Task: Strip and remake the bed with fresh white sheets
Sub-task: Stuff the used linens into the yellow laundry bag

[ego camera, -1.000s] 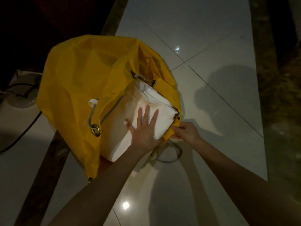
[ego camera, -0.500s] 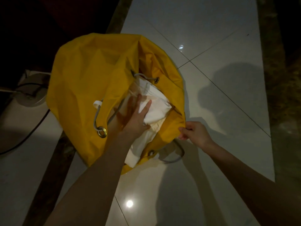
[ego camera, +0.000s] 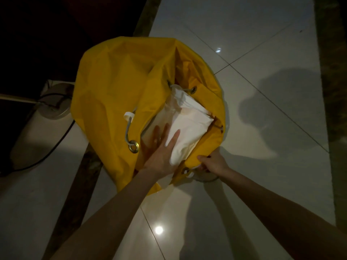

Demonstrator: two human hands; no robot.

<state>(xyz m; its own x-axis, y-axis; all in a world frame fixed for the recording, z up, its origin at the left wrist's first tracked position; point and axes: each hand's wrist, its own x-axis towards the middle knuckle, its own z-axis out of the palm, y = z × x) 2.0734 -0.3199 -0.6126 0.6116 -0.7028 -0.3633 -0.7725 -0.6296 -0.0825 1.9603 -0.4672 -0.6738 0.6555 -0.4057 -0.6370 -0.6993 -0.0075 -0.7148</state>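
Observation:
A large yellow drawstring bag (ego camera: 116, 87) stands on the tiled floor, its mouth facing me. Folded white sheets (ego camera: 189, 126) fill the opening. My left hand (ego camera: 159, 152) lies flat with straight fingers on the near left part of the sheets, inside the bag's mouth. My right hand (ego camera: 212, 162) pinches the yellow rim of the bag at its near right edge, holding the mouth open. A grey drawstring (ego camera: 128, 132) with metal eyelets runs around the rim.
Glossy white floor tiles (ego camera: 244, 44) spread to the right and toward me. A dark strip (ego camera: 78, 184) crosses the floor on the left. A round floor base with a black cable (ego camera: 54, 107) sits left of the bag. The far left is dark.
My left hand has pushed the white sheets deeper into the bag and now lies flat on them. My right hand stayed on the rim. The view shifted slightly.

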